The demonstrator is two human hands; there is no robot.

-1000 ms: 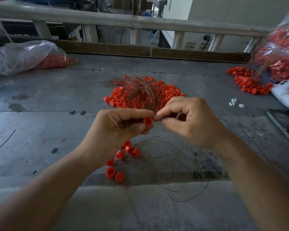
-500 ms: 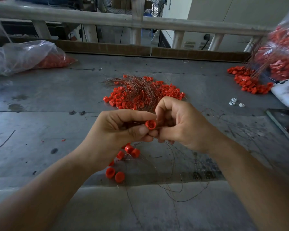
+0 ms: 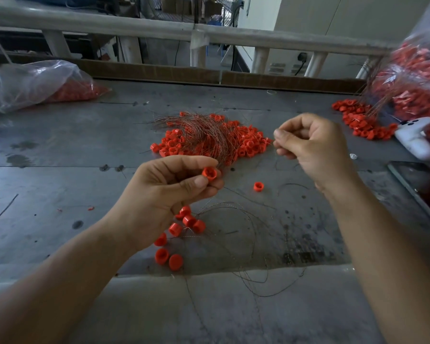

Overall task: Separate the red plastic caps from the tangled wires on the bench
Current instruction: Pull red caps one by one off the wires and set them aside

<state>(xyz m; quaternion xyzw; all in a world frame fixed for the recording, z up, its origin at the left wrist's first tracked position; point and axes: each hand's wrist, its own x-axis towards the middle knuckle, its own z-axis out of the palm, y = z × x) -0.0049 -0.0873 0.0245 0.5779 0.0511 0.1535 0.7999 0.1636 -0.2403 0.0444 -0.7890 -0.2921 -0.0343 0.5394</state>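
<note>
Left hand (image 3: 169, 194) pinches small red plastic cap (image 3: 209, 173); right hand (image 3: 310, 147), held apart, pinches thin metal wire (image 3: 274, 146). Few loose caps (image 3: 175, 229) freed; large tangled cap-and-wire pile (image 3: 209, 135) left.

right hand (image 3: 313, 147) off cap (image 3: 209, 173), moved right

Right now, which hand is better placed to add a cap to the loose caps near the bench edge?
Left. The left hand already pinches a round red plastic cap close to that group of loose red caps; the right hand is off to the side, seemingly pinching a thin wire.
</note>
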